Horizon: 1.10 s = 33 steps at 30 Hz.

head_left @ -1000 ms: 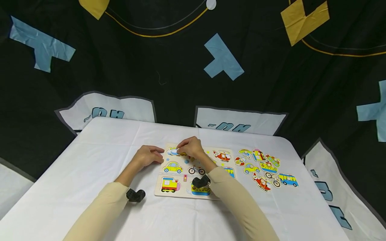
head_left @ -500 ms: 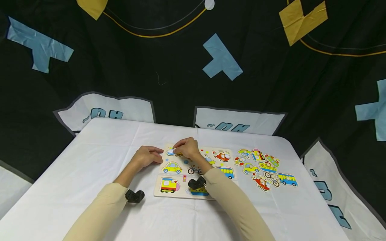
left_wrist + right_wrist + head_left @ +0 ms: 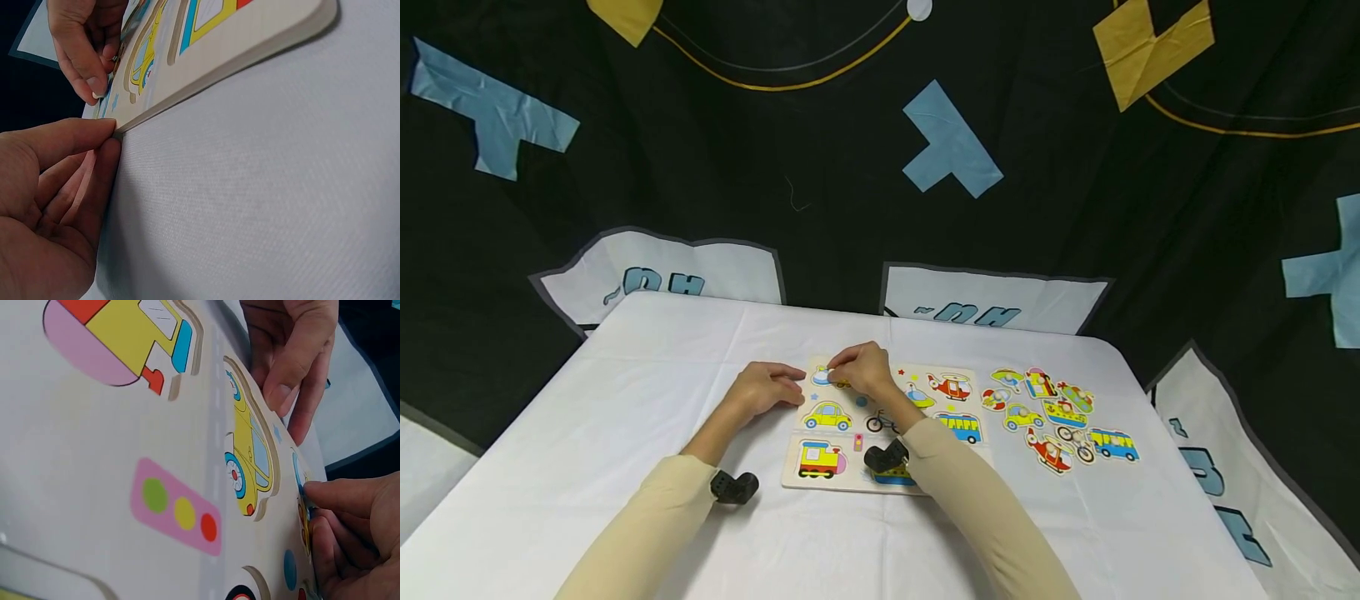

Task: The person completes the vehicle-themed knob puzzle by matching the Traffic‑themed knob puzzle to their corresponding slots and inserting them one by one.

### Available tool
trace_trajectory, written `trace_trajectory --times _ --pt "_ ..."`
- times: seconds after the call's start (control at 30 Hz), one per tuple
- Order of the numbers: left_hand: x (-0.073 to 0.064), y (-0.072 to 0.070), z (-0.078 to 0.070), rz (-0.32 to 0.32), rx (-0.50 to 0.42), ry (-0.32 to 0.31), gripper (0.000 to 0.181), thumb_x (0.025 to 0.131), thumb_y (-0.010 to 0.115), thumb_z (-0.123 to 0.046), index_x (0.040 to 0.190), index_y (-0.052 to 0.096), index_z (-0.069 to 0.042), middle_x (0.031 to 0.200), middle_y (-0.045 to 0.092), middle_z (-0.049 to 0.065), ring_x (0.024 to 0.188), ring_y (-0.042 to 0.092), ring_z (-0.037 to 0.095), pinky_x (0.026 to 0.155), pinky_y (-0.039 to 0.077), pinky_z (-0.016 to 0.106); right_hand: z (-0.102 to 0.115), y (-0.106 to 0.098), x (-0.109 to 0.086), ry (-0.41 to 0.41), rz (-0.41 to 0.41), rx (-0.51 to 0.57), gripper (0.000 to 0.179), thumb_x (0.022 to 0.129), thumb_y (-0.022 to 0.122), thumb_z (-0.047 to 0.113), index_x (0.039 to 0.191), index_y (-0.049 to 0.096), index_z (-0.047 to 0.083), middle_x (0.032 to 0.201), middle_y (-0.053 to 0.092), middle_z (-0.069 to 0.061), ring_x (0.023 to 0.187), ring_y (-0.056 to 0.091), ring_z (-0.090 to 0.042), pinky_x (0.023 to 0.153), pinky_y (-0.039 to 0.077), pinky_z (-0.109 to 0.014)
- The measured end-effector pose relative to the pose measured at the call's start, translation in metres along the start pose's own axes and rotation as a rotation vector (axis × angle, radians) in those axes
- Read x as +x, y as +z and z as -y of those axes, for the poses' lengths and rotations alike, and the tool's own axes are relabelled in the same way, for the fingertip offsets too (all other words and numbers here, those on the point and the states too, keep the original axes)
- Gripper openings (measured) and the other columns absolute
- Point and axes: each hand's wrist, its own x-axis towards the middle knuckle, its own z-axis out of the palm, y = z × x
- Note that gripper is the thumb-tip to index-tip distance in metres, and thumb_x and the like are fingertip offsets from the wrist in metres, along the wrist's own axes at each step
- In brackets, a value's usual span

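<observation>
My right hand [image 3: 863, 369] pinches a small puzzle piece [image 3: 822, 377] over the top left recess of a wooden peg puzzle board [image 3: 792, 467]. Blue, white and yellow show beside the fingertips; its exact shape is hidden. A pale knob [image 3: 97, 95] peeks out under a fingertip in the left wrist view. My left hand [image 3: 767, 387] rests its nearly straight fingers against the board's left edge, near the upper corner. Below the right hand, the board shows a yellow car picture [image 3: 827, 415] and a train picture [image 3: 822, 459].
Several loose pieces lie right of the board, including a bus [image 3: 1114, 444], a helicopter [image 3: 1049, 452], a bicycle [image 3: 1076, 444] and a car [image 3: 1022, 417]. A white cloth [image 3: 700, 542] covers the table. A dark curtain [image 3: 820, 167] hangs behind.
My right hand has slid slightly left over the board's top left recess with the puzzle piece, then nearly stopped. My left hand stays at the edge.
</observation>
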Motion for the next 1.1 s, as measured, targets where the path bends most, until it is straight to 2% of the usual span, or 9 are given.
trace_trajectory --times 0.37,0.7,0.93,1.1 --pt "0.002 0.002 0.000 -0.003 0.003 0.000 0.047 0.083 0.080 -0.015 0.128 0.070 -0.008 0.091 0.074 0.004 0.081 0.063 0.017 0.079 0.048 0.030 -0.001 -0.001 -0.001 0.032 -0.001 0.005 0.006 0.082 0.084 0.019 0.087 0.082 0.016 0.085 0.077 0.005 0.084 0.062 -0.011 0.073 0.045 -0.023" --pt "0.002 0.002 0.000 0.000 -0.007 -0.005 0.047 0.082 0.081 -0.014 0.128 0.070 -0.009 0.087 0.072 0.003 0.079 0.062 0.017 0.075 0.047 0.027 -0.002 -0.014 -0.004 0.075 0.011 0.060 0.013 0.081 0.086 0.020 0.093 0.083 0.018 0.093 0.078 0.004 0.088 0.065 -0.011 0.076 0.047 -0.026" --pt "0.003 0.002 0.001 -0.002 -0.021 -0.014 0.049 0.081 0.082 -0.013 0.128 0.069 -0.009 0.087 0.072 0.004 0.078 0.062 0.017 0.073 0.047 0.026 -0.006 -0.032 -0.009 0.012 0.016 0.060 0.015 0.084 0.082 0.018 0.098 0.082 0.012 0.092 0.078 -0.001 0.076 0.066 -0.016 0.063 0.048 -0.022" --pt "0.003 0.003 0.002 -0.002 -0.019 -0.016 0.050 0.080 0.082 -0.013 0.128 0.069 -0.009 0.088 0.072 0.005 0.078 0.062 0.017 0.072 0.048 0.025 -0.012 -0.048 -0.014 -0.002 0.021 0.033 0.019 0.084 0.083 0.019 0.100 0.081 0.011 0.091 0.078 -0.001 0.076 0.067 -0.013 0.065 0.049 -0.024"
